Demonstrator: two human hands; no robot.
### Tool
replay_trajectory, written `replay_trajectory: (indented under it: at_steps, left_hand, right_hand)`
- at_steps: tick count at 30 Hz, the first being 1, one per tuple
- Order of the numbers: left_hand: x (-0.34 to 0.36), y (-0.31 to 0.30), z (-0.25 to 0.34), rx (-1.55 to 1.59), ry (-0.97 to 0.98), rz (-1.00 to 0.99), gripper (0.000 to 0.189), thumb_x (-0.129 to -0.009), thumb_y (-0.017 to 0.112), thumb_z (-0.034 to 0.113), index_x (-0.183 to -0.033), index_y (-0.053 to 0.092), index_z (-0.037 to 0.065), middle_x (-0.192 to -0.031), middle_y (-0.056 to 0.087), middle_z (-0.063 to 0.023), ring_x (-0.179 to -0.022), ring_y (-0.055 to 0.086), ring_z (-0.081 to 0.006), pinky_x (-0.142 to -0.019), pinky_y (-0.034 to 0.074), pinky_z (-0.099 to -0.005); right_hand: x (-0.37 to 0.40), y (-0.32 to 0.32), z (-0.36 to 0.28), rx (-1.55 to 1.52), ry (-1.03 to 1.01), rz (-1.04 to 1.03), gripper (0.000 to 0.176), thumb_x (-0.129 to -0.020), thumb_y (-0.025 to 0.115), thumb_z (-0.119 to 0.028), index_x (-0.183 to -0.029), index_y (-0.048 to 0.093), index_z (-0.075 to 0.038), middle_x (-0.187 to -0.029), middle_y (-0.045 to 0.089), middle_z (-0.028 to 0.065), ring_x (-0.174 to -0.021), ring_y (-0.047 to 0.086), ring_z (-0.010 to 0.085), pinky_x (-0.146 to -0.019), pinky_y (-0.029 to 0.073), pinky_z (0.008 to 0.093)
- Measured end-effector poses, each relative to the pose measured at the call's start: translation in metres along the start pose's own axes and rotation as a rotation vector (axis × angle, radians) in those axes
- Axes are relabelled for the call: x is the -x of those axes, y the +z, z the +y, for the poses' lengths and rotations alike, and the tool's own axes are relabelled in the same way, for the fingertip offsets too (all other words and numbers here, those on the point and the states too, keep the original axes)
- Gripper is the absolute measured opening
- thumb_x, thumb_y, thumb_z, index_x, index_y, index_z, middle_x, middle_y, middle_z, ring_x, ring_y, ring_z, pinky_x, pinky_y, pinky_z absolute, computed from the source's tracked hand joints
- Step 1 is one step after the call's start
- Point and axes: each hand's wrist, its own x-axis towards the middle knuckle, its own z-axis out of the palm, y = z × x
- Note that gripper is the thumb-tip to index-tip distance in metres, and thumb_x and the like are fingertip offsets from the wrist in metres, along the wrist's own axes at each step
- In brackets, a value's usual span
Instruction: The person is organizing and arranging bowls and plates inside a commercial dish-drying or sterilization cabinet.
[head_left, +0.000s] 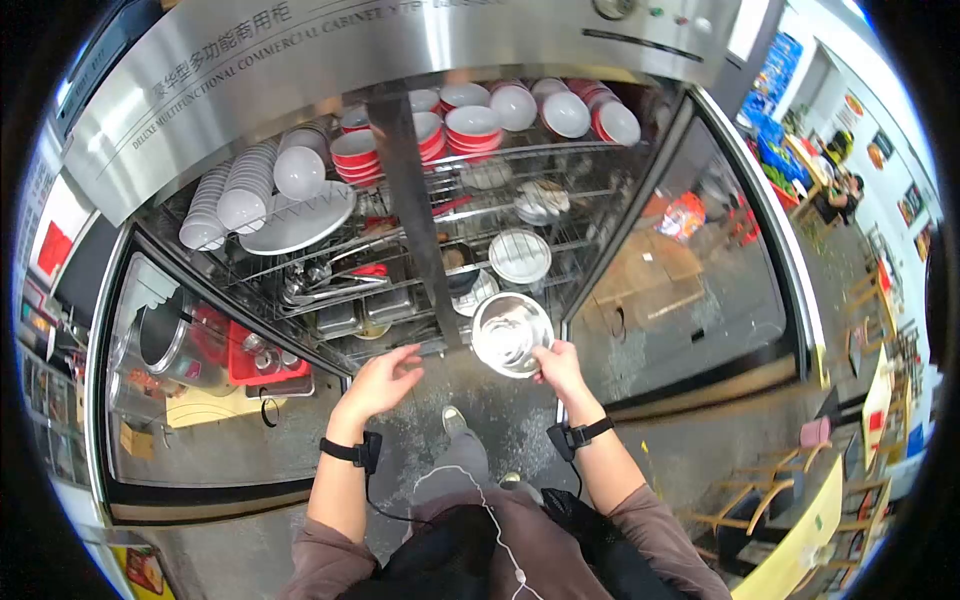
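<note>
A shiny metal bowl [508, 325] is pinched at its rim by my right hand [563, 368], its hollow side toward me. Off to the left, my left hand [384, 380] holds nothing, its fingers apart in front of the lower shelves. Both hands are before an open steel cabinet [402, 180] with wire shelves. Red-and-white bowls [472, 125] and stacked white bowls [245, 200] fill the upper shelf. Near the metal bowl, a pile of white plates [520, 257] sits on a lower shelf. Metal ladles or spoons [310, 280] lie farther left.
Glass doors stand swung out on the left [200, 490] and right [795, 270]. A large oval plate [300, 220] lies under the white bowls. Metal trays [340, 318] are low inside. Wooden chairs [750, 505] and tables stand at right, with people farther back.
</note>
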Motion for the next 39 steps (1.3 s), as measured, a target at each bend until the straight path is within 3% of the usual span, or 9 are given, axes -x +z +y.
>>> replay_trajectory:
  at_steps: [7,11,12,16,23,32,35,37,39]
  left_hand:
    - [-0.075,-0.053,-0.064,-0.056,0.077,0.269,0.057,-0.09,0.069,0.016,-0.143,0.057,0.003,-0.14,0.065,-0.0169,-0.097,0.073,-0.0262,-0.092,0.055,-0.0384]
    - [-0.14,-0.09,-0.089,-0.193,0.263,0.358,0.071,-0.088,0.068,0.016,-0.153,0.044,0.005,-0.161,0.043,-0.0173,-0.108,0.069,-0.0341,-0.096,0.054,-0.0403]
    - [-0.148,-0.106,-0.076,-0.188,0.081,0.2,0.082,-0.087,0.069,0.017,-0.16,0.032,0.008,-0.169,0.028,-0.015,-0.117,0.065,-0.038,-0.097,0.055,-0.0424]
    - [-0.189,-0.111,-0.108,-0.376,0.113,0.221,0.094,-0.083,0.071,0.017,-0.163,0.022,0.012,-0.173,0.011,-0.0126,-0.124,0.061,-0.0424,-0.097,0.056,-0.0471]
    - [-0.196,-0.11,-0.115,-0.305,0.132,0.214,0.105,-0.078,0.073,0.014,-0.165,0.013,0.012,-0.172,0.007,-0.0167,-0.127,0.058,-0.046,-0.098,0.056,-0.0478]
    - [-0.199,-0.11,-0.12,-0.329,0.126,0.194,0.109,-0.08,0.078,0.018,-0.164,0.009,0.011,-0.17,0.009,-0.0184,-0.13,0.054,-0.0449,-0.105,0.051,-0.0478]
    - [-0.202,-0.106,-0.125,-0.339,0.094,0.205,0.107,-0.08,0.077,0.018,-0.164,0.011,0.011,-0.169,0.011,-0.0183,-0.131,0.054,-0.0441,-0.106,0.05,-0.0484]
    - [-0.202,-0.111,-0.121,-0.296,0.096,0.188,0.105,-0.082,0.076,0.018,-0.164,0.011,0.011,-0.169,0.012,-0.0188,-0.135,0.05,-0.0438,-0.108,0.049,-0.0486]
    - [-0.2,-0.114,-0.119,-0.281,0.076,0.147,0.102,-0.084,0.075,0.019,-0.163,0.012,0.009,-0.168,0.013,-0.0211,-0.143,0.043,-0.0447,-0.112,0.047,-0.0475]
  right_hand:
    - [-0.136,0.002,-0.063,-0.173,0.018,0.144,0.02,-0.088,0.067,-0.014,-0.076,0.062,0.001,-0.06,0.06,0.0074,-0.044,0.053,0.0145,-0.039,0.04,0.0297]
    - [-0.191,0.023,-0.12,-0.151,0.05,0.204,0.018,-0.087,0.062,-0.009,-0.073,0.062,0.001,-0.061,0.058,0.0083,-0.046,0.051,0.0154,-0.04,0.039,0.0305]
    - [-0.201,0.028,-0.133,-0.114,0.043,0.215,0.018,-0.087,0.062,-0.009,-0.073,0.061,0.001,-0.061,0.058,0.0084,-0.046,0.052,0.0154,-0.04,0.039,0.0304]
    - [-0.243,0.041,-0.154,-0.069,0.036,0.273,0.019,-0.086,0.066,-0.011,-0.071,0.06,-0.002,-0.062,0.061,0.007,-0.045,0.052,0.0138,-0.04,0.038,0.0296]
    - [-0.302,0.056,-0.176,0.051,-0.025,0.32,0.016,-0.086,0.065,-0.01,-0.073,0.063,0.0,-0.061,0.063,0.008,-0.046,0.056,0.0152,-0.041,0.041,0.0294]
    - [-0.355,0.078,-0.172,0.345,-0.426,0.368,0.026,-0.088,0.071,-0.018,-0.075,0.067,0.005,-0.059,0.064,0.0102,-0.044,0.06,0.0172,-0.04,0.043,0.0336]
    - [-0.404,0.056,-0.145,0.565,-0.438,0.361,0.025,-0.087,0.072,-0.018,-0.101,0.07,0.003,-0.084,0.071,0.0153,-0.069,0.067,0.025,-0.06,0.051,0.039]
    - [-0.347,0.085,-0.194,0.54,-0.224,0.276,0.037,-0.086,0.071,-0.018,-0.119,0.07,-0.003,-0.114,0.074,0.0216,-0.107,0.072,0.035,-0.091,0.056,0.0451]
    - [-0.421,0.037,-0.14,0.746,-0.679,0.196,0.039,-0.087,0.069,-0.024,-0.121,0.069,-0.005,-0.121,0.072,0.0214,-0.115,0.067,0.0397,-0.098,0.053,0.0488]
